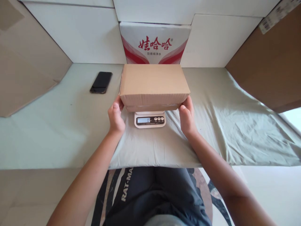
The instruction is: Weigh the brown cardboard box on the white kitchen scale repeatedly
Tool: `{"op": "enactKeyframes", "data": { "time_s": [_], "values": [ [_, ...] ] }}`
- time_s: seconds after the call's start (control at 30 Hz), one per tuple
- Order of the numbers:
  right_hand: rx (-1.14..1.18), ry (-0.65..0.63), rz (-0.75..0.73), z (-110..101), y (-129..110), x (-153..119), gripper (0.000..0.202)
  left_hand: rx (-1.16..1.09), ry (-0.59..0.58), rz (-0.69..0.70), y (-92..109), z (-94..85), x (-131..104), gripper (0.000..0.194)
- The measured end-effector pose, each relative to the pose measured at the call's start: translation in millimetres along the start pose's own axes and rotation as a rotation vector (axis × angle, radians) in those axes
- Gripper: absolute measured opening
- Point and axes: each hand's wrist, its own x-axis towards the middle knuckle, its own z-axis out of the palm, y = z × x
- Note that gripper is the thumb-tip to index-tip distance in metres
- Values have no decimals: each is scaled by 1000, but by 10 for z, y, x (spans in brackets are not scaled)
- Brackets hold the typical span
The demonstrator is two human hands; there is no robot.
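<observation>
A closed brown cardboard box (154, 80) is gripped at its two ends, over a small white kitchen scale (150, 125). My left hand (117, 115) holds the lower left end, thumb toward me and the other fingers partly hidden behind the box. At the lower right end, my right hand (187, 115) holds it the same way. The scale's display reads 0, and three round buttons sit beside it. The box hides the weighing plate, so I cannot tell whether the two touch.
A black phone (101, 82) lies to the left on the pale green cloth (58, 125). Behind the cardboard box stands a white and red carton (155, 40). Large brown cardboard panels (30, 62) flank both sides. White boxes (94, 34) form the back wall.
</observation>
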Motion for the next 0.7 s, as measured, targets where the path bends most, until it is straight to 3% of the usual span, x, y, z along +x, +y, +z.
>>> {"op": "enactKeyframes", "data": {
  "time_s": [0.13,0.27,0.43,0.57,0.7],
  "values": [
    [-12,-16,0,18,14,4,83,-20,-11,3,21,42,7,78],
    [42,-15,-14,64,28,-24,80,-58,-14,17,147,125,6,78],
    [-10,-13,-87,93,-162,61,88,-95,-67,78,341,132,100,69],
    [-100,-1,-133,51,-205,441,96,-71,-152,-3,284,86,393,74],
    [-134,81,-204,29,153,1047,84,-107,-150,-166,19,191,817,79]
  ]
}}
